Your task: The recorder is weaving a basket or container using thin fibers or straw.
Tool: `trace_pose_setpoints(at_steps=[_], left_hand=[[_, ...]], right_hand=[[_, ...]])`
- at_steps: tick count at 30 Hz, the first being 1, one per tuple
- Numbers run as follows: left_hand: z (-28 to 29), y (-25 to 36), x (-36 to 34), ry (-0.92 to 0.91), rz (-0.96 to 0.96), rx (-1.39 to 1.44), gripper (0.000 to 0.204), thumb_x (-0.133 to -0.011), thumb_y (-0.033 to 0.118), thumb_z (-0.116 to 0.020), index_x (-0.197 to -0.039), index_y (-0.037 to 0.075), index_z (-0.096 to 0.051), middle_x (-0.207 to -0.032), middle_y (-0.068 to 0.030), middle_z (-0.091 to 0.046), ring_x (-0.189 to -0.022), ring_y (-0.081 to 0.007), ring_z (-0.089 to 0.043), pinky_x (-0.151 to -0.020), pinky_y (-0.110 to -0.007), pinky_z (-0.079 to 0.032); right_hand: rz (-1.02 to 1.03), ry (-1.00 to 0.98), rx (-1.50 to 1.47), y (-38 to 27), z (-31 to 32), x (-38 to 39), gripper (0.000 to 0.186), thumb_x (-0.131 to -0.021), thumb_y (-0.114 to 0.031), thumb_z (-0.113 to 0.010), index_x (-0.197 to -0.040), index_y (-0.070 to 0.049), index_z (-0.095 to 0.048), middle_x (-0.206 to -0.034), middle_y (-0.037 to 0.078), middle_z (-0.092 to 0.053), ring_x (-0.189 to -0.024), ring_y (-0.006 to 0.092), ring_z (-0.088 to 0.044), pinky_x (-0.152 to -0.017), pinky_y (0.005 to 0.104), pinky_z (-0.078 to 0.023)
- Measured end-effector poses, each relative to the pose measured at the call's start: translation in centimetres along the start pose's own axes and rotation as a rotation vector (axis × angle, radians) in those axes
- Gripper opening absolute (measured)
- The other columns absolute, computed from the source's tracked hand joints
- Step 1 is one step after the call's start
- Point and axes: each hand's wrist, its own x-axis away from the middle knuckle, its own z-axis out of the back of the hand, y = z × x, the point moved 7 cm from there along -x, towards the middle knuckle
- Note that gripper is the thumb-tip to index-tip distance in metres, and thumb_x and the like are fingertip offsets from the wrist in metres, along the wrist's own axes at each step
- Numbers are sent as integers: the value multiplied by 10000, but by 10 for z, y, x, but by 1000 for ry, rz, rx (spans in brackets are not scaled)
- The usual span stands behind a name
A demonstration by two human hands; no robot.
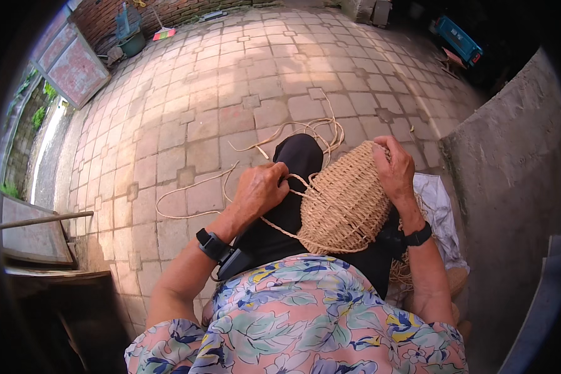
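My left hand (262,190) is closed in a pinch on a pale straw cord (297,192) at the left of a woven straw basket (343,202) on my lap. My right hand (393,171) grips the basket's upper right end, thumb against the weave and fingers over the edge, partly hidden. The cord runs in loops from the basket across my dark trousers (293,149). More loose cord (335,128) trails on the paving beyond my knee and out to the left.
A white sack (436,206) and tangled straw lie by my right thigh. A concrete wall (498,156) is at right, a blue vehicle (455,37) behind it. A broom (164,33), bucket (133,43), leaning panels (68,56) and a stick (50,218) stand or lie around the paved yard (187,93).
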Motion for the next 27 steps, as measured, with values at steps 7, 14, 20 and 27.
trace_pose_setpoints(at_steps=[7,14,20,27], left_hand=[[7,-18,5,164,72,153,117,-898,127,-626,-929,18,-658,-822,-135,-674,-691,-278,-669,-667,-352,-552],[-30,-31,17,-160,610,1569,170,-983,155,-555,-1084,22,-591,-894,-37,-662,-716,-103,-650,-694,-242,-574],[-41,-32,36,-88,724,1921,131,-957,114,-591,-1051,23,-582,-869,-32,-649,-734,-109,-654,-703,-248,-584],[-41,-33,52,198,870,1928,111,-966,130,-589,-1020,33,-596,-872,-47,-654,-745,-127,-655,-688,-257,-583]], right_hand=[[7,0,-2,-2,0,1,212,-867,-189,-574,-994,-25,-620,-937,162,-667,-835,358,-639,-742,413,-492],[-9,19,-13,1,3,4,217,-870,-187,-576,-1008,-27,-624,-939,164,-667,-819,344,-647,-734,408,-497],[10,30,-46,-5,6,5,205,-864,-147,-574,-1020,-23,-627,-937,166,-665,-820,341,-649,-740,403,-503],[37,60,-30,-10,13,8,203,-860,-132,-577,-1021,-15,-622,-940,174,-662,-833,350,-647,-743,403,-504]])
